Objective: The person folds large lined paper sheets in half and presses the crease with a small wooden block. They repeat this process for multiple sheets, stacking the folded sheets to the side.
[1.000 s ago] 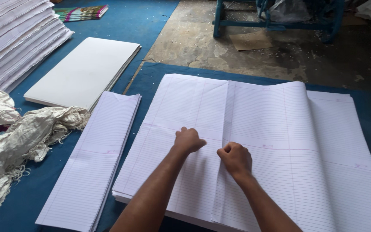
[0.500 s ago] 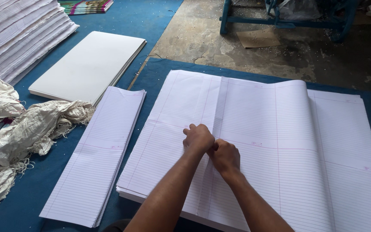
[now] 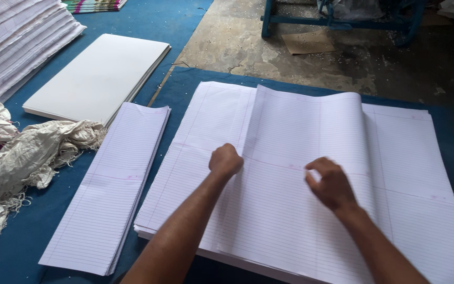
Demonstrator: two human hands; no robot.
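A white sheet stack (image 3: pixel 98 79) lies at ten o'clock, crumpled white sacking (image 3: pixel 22 158) at nine, a blue metal frame (image 3: pixel 342 18) at one.

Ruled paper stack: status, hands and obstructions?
Left hand fisted, pressing large white ruled paper stack. Right hand pinching top sheet, fingers curled. Nothing on the stack besides the hands.

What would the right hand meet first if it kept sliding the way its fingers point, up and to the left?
Probably the raised fold edge of the top ruled sheet, just right of the left hand. The right hand seems to lie flat on that sheet; height is unclear.
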